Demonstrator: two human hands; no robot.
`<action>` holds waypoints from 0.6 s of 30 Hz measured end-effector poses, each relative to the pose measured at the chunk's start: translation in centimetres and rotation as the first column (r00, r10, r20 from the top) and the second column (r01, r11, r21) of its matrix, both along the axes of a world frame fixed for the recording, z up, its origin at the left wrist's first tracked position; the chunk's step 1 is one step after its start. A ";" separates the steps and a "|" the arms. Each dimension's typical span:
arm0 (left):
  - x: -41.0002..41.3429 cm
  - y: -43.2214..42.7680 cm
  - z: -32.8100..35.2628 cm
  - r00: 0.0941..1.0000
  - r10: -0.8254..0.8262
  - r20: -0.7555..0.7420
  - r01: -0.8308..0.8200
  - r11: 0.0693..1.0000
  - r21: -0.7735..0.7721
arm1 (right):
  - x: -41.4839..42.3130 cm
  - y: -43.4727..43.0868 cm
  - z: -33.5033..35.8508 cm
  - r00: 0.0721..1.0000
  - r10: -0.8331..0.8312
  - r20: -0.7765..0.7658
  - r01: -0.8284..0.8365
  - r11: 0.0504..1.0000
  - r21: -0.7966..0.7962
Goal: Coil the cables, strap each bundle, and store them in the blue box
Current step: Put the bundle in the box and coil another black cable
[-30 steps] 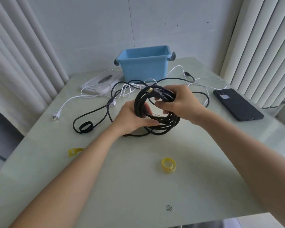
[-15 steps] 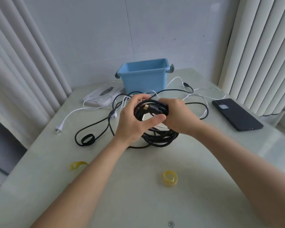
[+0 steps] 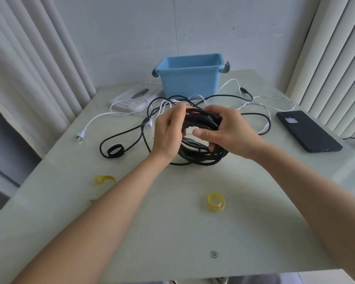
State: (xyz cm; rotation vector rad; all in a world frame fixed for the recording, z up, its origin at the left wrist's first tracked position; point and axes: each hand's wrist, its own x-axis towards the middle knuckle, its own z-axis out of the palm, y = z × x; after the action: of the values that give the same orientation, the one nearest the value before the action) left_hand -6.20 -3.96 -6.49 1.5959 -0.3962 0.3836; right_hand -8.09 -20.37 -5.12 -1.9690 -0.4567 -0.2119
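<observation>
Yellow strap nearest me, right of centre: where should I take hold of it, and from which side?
Come from above and pinch the near wall of the yellow strap across its thickness, inside and outside the loop. It lies curled in an open ring on the table, nothing touching it, so that wall looks free.

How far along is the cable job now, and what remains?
Done: the thick black cable is wound into a coil. In hand: the left hand and right hand both grip that coil, with no strap visible on it. Left: two yellow loop straps lie unused, a white cable and a thin black cable lie loose, and no bundle is visible in the blue plastic box.
</observation>
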 end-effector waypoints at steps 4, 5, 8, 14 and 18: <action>-0.5 -0.2 0.1 0.996 -0.011 -0.086 0.003 0.996 -0.091 | -0.4 0.3 -0.3 0.999 -0.030 0.037 0.028 0.998 0.048; -0.5 -0.1 0.1 0.994 -0.007 -0.107 -0.009 0.990 -0.144 | -0.6 0.5 -0.3 0.999 -0.014 0.030 0.012 0.997 0.072; -0.3 0.0 0.3 0.986 0.014 -0.164 -0.053 0.971 -0.234 | -0.7 0.6 -0.2 0.998 0.025 -0.054 -0.017 0.990 0.142; -0.9 -0.4 0.1 0.990 0.072 -0.125 -0.095 0.976 -0.195 | -1.0 1.0 -0.2 0.998 0.043 -0.045 -0.037 0.991 0.128; -1.8 0.9 -0.5 0.984 0.072 -0.160 -0.089 0.991 -0.103 | -1.5 1.5 0.3 0.999 0.021 0.041 -0.024 0.998 0.064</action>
State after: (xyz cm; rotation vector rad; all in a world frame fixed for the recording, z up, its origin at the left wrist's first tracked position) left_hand -7.99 -3.08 -7.00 1.5257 -0.1878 0.3338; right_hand -9.55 -18.84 -4.82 -1.8982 -0.4915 -0.2493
